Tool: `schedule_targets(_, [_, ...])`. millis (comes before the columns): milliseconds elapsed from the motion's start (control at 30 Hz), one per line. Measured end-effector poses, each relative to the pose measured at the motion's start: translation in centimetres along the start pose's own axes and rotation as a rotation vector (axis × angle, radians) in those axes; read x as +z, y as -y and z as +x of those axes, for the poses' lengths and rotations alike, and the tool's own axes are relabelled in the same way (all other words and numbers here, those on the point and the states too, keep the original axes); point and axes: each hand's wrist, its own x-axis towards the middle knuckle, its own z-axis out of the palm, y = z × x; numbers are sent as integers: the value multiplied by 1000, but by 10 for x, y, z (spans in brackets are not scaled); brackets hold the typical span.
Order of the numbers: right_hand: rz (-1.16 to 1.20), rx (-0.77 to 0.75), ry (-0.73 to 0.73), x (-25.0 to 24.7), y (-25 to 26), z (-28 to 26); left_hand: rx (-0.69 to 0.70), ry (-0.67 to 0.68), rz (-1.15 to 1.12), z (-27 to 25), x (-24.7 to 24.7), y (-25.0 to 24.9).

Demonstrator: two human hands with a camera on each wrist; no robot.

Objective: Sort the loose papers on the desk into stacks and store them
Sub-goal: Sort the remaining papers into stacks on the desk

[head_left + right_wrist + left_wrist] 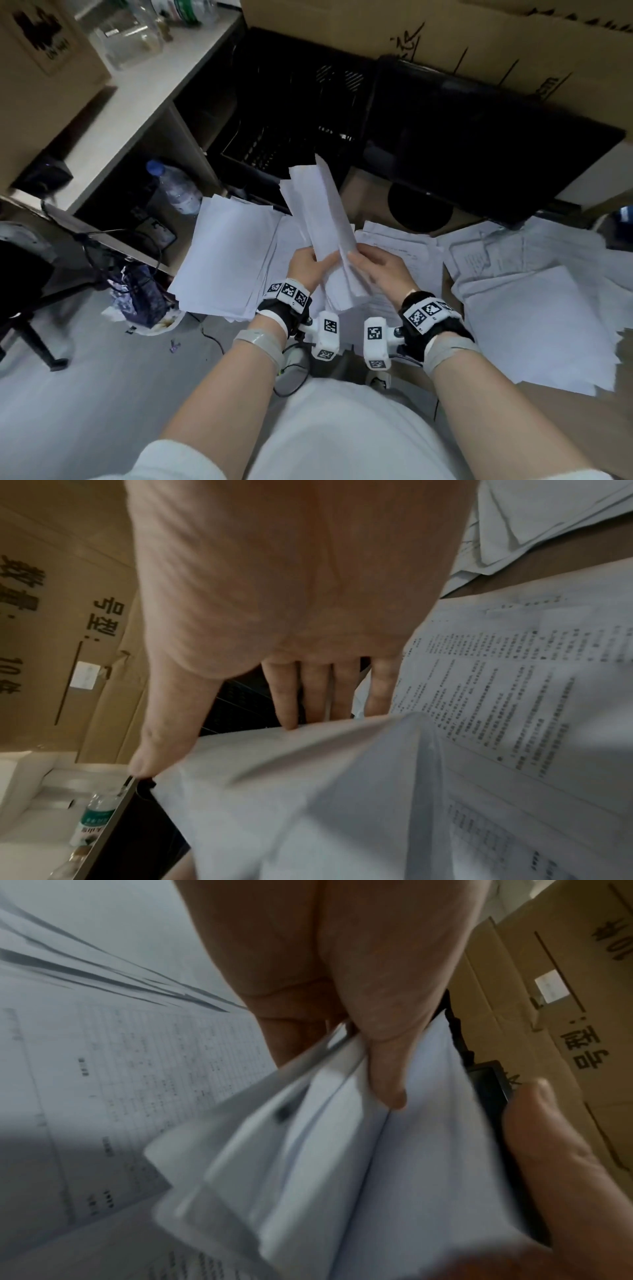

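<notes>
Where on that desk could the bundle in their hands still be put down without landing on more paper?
Hardly anywhere. Bare brown desk shows near the person, below the big white stack, and as a thin strip left of it. The blank stack fills the left, printed sheets the middle, crumpled sheets the right. Both the left hand and right hand hold the bundle.

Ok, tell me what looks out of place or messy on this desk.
The pile of papers on the right is skewed and crumpled. The bundle gripped by both hands is uneven, sheets poking out.
</notes>
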Motion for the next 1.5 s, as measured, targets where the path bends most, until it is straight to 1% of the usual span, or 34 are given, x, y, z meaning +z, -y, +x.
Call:
schedule_targets(100, [-59,12,13,-4,-4,1,31,19,76,-1,5,1])
schedule_targets(167, [-107,22,24,-8,-6,0,37,34,74,-3,12,-2])
schedule_targets(267, [-39,56,43,-15,-5,-2,52,59,12,-13,21,-7])
schedule_targets(300, [-21,60,58,-18,-4,-4,52,48,-4,-16,25,-7])
schedule_targets(433, [-124,-26,46,-36,-14,-6,6,-15,-84,-26,37,-2])
schedule_targets(533, [-115,-31,36,-52,-24,-7,-30,-58,-124,-35,50,-4])
schedule_targets(633, [-60,-12,71,-70,-32,-9,-78,-92,-170,-43,69,-4])
schedule_targets(733, [-28,31,147,-89,-42,-10,-91,-103,-211,-49,87,-5])
schedule_targets(833, [-43,49,171,-104,-49,-11,-128,-125,-142,-51,103,-2])
schedule_targets(900, [-112,60,103,-114,-58,-4,-141,-148,-62,-49,110,3])
schedule_targets(933, [-176,88,37,-121,-63,-1,-141,-177,-21,-48,113,6])
schedule_targets(1000, [-345,188,-121,-137,-76,7,-158,-258,22,-46,115,14])
schedule_targets(1033, [-408,237,-179,-145,-82,7,-177,-285,32,-47,115,16])
schedule_targets(1067, [-420,269,-213,-151,-89,7,-189,-292,34,-47,115,18])
schedule_targets(1133, [-411,294,-193,-155,-99,5,-204,-242,33,-49,115,21])
schedule_targets(1233, [-450,270,-127,-154,-107,5,-226,-184,34,-53,118,21])
schedule_targets(1367, [-540,266,-129,-151,-107,4,-268,-229,37,-50,113,27])
schedule_targets(1433, [-531,274,-139,-149,-108,4,-278,-256,58,-47,109,30])
schedule_targets(1500, [-519,257,-144,-143,-97,2,-281,-282,64,-46,104,30])
